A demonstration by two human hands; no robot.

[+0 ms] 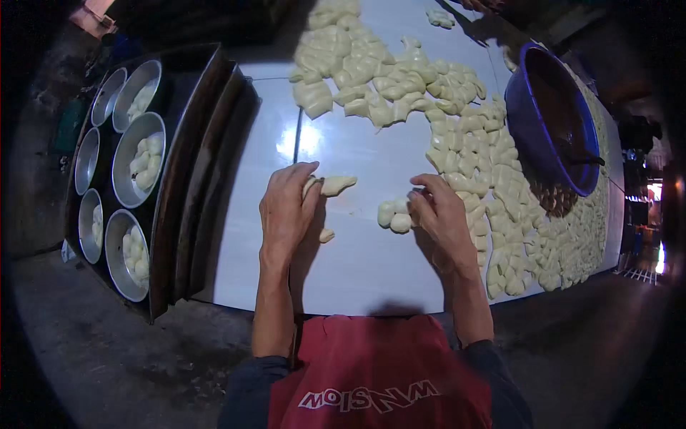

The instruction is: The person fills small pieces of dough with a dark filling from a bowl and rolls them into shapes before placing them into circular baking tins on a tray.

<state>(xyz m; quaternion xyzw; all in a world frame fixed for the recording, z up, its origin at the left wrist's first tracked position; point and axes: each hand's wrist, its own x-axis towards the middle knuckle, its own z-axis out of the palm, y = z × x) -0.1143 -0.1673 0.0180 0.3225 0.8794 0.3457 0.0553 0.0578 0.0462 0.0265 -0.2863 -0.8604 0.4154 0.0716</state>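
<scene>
My left hand [288, 214] is over the white table [357, 279], fingers curled around one end of a pale, stretched dough piece [337, 186]. Its tapered end points right. A small dough scrap [326, 235] lies beside that hand's wrist. My right hand [444, 218] has its thumb and forefinger apart, with the thumb at the edge of a small cluster of smooth dough balls [395, 216]. Whether the thumb presses on them I cannot tell. Beyond both hands spreads a large layer of dough pieces [389, 82], reaching down the right side of the table.
Dark stacked trays [207, 179] stand at the left; the top one carries several round metal pans [158, 182], most with dough balls inside. A blue-purple basin [520, 107] with dark contents and a handle sits at the right among the dough. The table's near edge meets my red apron [379, 357].
</scene>
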